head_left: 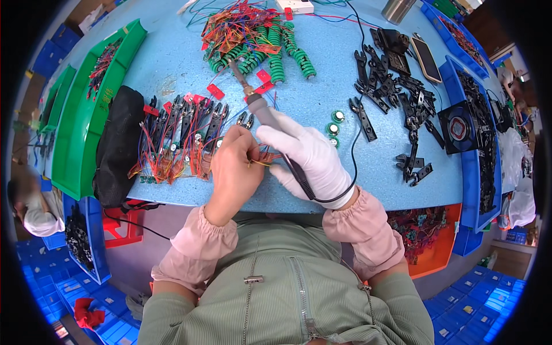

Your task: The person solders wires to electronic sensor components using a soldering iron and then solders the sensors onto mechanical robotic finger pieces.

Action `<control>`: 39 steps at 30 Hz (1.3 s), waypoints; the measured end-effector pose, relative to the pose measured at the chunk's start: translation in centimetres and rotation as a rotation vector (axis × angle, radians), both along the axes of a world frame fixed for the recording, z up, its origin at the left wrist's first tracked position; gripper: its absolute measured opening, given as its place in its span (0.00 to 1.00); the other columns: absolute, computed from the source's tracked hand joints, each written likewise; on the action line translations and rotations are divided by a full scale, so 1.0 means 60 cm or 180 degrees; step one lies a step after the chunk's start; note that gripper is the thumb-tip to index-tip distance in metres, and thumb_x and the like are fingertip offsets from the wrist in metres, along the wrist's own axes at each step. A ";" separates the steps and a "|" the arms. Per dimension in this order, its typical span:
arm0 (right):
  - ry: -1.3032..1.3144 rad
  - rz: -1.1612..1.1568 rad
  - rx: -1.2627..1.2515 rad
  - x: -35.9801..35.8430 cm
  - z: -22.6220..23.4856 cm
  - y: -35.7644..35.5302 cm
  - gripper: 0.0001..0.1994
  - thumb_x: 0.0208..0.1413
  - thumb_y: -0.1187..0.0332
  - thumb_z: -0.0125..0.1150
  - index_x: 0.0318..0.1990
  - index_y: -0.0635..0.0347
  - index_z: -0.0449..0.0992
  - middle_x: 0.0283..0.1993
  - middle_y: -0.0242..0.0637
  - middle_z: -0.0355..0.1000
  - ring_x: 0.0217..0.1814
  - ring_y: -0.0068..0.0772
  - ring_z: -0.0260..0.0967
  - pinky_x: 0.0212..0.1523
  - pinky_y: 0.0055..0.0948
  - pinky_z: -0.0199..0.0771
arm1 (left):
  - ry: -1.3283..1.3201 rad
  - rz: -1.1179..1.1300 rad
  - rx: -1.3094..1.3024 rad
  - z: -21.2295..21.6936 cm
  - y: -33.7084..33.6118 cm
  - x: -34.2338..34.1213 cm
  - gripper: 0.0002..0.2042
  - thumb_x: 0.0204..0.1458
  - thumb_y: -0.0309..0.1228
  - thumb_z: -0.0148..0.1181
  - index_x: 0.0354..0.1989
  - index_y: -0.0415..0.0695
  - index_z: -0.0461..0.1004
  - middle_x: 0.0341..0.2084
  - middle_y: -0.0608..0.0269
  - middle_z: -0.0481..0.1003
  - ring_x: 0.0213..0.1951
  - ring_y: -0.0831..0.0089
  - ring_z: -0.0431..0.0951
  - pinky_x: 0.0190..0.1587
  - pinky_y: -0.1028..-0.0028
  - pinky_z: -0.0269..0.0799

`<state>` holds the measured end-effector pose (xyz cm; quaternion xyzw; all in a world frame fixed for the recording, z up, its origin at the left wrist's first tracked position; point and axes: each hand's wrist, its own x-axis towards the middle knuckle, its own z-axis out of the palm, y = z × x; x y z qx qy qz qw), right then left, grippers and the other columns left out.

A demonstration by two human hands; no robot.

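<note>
My right hand (313, 152), in a white glove, is closed round a soldering iron (261, 109). The iron's metal tip points away from me, toward a heap of green coils. Close beside it, my bare left hand (234, 167) is pinched on thin wires (260, 163), partly hidden by the fingers. A small orange board (267, 156) shows between the two hands. Just beyond the left fingers are black clip-shaped parts (245, 119). To the left lies a row of black clip parts with wires and orange boards (184, 164).
Green coils (276, 69) lie with tangled wired boards (236, 29) at the back. Small round green-rimmed parts (332, 129) and loose black parts (414, 100) sit to the right, near a black fan (458, 127). A green tray (75, 152) and black pouch (118, 146) flank the left.
</note>
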<state>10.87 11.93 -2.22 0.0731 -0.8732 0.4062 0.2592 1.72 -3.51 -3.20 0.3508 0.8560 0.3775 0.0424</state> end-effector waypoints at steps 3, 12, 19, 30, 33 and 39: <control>-0.0229 -0.0227 0.0688 -0.011 0.003 0.000 0.34 0.45 0.81 0.63 0.65 0.49 0.71 0.72 0.46 0.65 0.54 0.45 0.77 0.47 0.31 0.77 | -0.0124 0.0117 0.0086 0.009 0.003 0.004 0.08 0.42 0.19 0.64 0.24 0.41 0.69 0.35 0.63 0.72 0.26 0.64 0.70 0.30 0.68 0.68; 0.0212 -0.0216 0.0412 -0.050 -0.030 0.020 0.33 0.47 0.83 0.61 0.64 0.49 0.72 0.71 0.41 0.67 0.44 0.39 0.78 0.42 0.28 0.76 | -0.0023 -0.0457 0.0533 -0.003 -0.005 0.016 0.08 0.40 0.21 0.69 0.28 0.41 0.75 0.39 0.65 0.74 0.27 0.69 0.72 0.31 0.72 0.69; -0.0029 0.0078 -0.0116 -0.044 -0.032 0.021 0.33 0.47 0.86 0.59 0.64 0.51 0.72 0.70 0.41 0.67 0.43 0.33 0.77 0.42 0.27 0.76 | -0.0740 -0.0579 0.0890 -0.009 -0.004 0.013 0.07 0.43 0.20 0.69 0.30 0.39 0.76 0.38 0.65 0.75 0.26 0.71 0.70 0.30 0.75 0.68; 0.0341 -0.0591 -0.0547 0.023 -0.007 0.035 0.36 0.43 0.88 0.59 0.64 0.54 0.72 0.71 0.45 0.65 0.45 0.30 0.77 0.44 0.27 0.77 | 0.0059 -0.0271 0.0508 -0.002 -0.008 0.019 0.06 0.45 0.18 0.64 0.29 0.42 0.77 0.32 0.68 0.75 0.25 0.71 0.69 0.29 0.75 0.66; 0.0068 -0.0616 -0.0336 0.032 -0.021 0.031 0.37 0.42 0.87 0.59 0.65 0.54 0.71 0.71 0.47 0.65 0.45 0.36 0.78 0.44 0.29 0.78 | 0.0633 -0.0434 0.0453 -0.010 -0.007 0.021 0.07 0.44 0.18 0.64 0.30 0.44 0.77 0.30 0.68 0.75 0.26 0.69 0.70 0.30 0.73 0.67; 0.0230 -0.0382 0.0226 -0.033 -0.031 0.028 0.40 0.40 0.85 0.60 0.67 0.52 0.68 0.71 0.48 0.65 0.45 0.49 0.79 0.43 0.34 0.78 | 0.1555 -0.0613 0.0367 0.000 -0.005 0.010 0.09 0.42 0.18 0.64 0.31 0.46 0.76 0.29 0.67 0.74 0.27 0.66 0.71 0.32 0.70 0.68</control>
